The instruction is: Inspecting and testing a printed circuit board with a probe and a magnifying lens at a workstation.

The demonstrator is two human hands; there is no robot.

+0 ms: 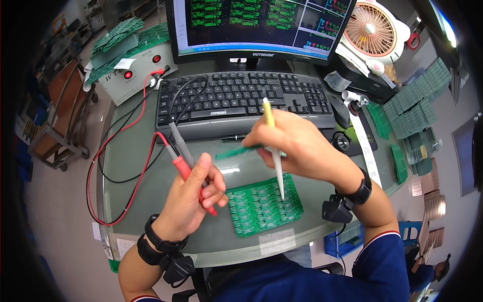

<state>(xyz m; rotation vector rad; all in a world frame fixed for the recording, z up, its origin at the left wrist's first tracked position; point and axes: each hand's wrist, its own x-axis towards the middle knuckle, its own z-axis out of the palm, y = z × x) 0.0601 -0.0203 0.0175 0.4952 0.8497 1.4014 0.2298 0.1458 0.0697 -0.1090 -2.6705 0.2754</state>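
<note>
My left hand is closed around a red test probe, its tip slanting down to the right. A grey test probe runs alongside it into the same grip. In my right hand is a white and yellow pen-shaped tool, its white point over the panel below. A thin green circuit board strip, blurred, sticks out leftward from the right fingers. Beneath both hands a green circuit board panel with rows of small boards lies on the glass-topped table.
A black keyboard and monitor stand behind my hands. Probe cables loop left beside a grey tester box topped with boards. To the right are a mouse, a fan and stacked green boards. Another person sits far right.
</note>
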